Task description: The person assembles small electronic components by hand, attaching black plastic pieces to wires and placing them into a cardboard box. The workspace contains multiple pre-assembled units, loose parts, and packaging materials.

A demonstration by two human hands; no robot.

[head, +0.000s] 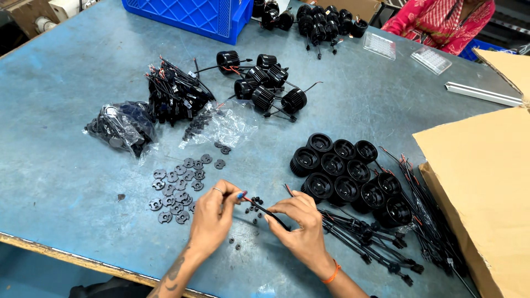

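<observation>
- Left hand point(212, 218) and right hand point(298, 223) each pinch one black cable point(265, 211).
- Finished wired housings point(265, 88) lie well beyond.
- Unwired housings point(348, 176) remain beside right hand.

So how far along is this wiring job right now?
Looks done: wired black housings sit mid-table. In hand: both hands, left hand and right hand, grip one black cable. Left: empty housings, loose cables, flat discs.

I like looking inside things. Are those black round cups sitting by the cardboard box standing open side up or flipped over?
Open side up. The black round cups stand clustered on the blue table beside the cardboard box, and their hollow insides show from above.
</observation>
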